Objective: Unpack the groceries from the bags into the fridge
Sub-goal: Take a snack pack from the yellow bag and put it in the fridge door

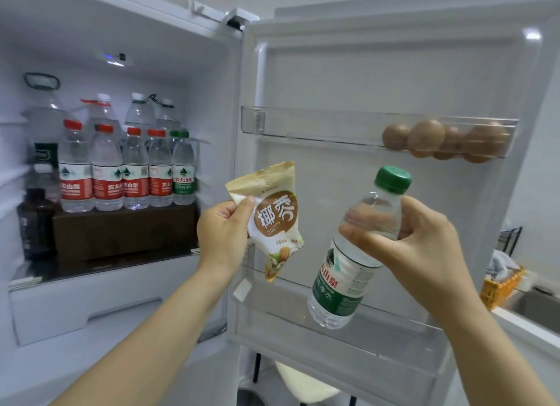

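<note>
Two hands are raised in front of the open fridge, one item in each. The left hand holds one snack packet by its upper left corner, its fingers pinched narrowly on the wrapper, so the packet hangs slantwise just before the hinge edge of the door. The right hand holds one green-capped water bottle, fingers curled round its shoulder under the cap. The bottle tilts with its cap up and to the right and its base down over the lower door bin, not touching the rim. Packet and bottle hang near each other but apart.

Beyond them, the upper door bin carries brown eggs bunched at its right end. At least four show, but they overlap, so I cannot tell the full count. The bin's left stretch is open room.

Deeper, in the fridge body, a brown box sits on the glass shelf, reaching almost to the right wall. On it stands a front row of four red-capped bottles and two green-capped bottles, packed shoulder to shoulder. At least three taller white-capped bottles stand behind. One dark bottle stands left of the box. A strip of shelf lies open in front of the box.

At far right, a yellow basket sits on the tabletop.
</note>
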Motion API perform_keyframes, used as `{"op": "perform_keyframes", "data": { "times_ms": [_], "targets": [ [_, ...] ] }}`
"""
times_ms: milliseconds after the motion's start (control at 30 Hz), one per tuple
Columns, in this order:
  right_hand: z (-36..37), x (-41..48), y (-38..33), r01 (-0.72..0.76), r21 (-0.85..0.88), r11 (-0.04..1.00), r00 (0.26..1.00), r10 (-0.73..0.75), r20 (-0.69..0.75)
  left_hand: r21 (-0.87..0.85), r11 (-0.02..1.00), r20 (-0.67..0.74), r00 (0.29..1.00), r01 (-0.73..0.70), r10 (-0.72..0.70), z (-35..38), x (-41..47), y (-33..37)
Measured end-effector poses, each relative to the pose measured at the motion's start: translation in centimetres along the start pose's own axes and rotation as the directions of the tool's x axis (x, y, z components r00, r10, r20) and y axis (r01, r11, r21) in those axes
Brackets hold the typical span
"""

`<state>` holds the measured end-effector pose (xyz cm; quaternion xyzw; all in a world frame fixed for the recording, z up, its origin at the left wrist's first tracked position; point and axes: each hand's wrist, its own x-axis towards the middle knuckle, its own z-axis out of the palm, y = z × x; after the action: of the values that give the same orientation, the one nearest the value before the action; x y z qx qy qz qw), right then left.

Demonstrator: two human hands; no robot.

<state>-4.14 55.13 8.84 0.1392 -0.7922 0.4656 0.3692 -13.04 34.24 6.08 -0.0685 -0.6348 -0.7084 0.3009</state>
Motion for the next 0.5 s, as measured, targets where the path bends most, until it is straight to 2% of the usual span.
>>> {"op": "perform_keyframes", "data": {
  "times_ms": [167,500],
  "targets": [
    [1.0,1.4,0.9,-0.014,-0.004,1.000,1.000,0.014,-0.017,0.005,1.000,-0.001,1.000,-0.016,0.016,1.7,2.2,-2.8],
    [2.5,3.1,1.6,-0.034,-0.005,0.999,0.999,0.034,-0.025,0.058,0.997,0.049,0.998,0.044,-0.047,2.0,4.6,-8.0]
  ]
}}
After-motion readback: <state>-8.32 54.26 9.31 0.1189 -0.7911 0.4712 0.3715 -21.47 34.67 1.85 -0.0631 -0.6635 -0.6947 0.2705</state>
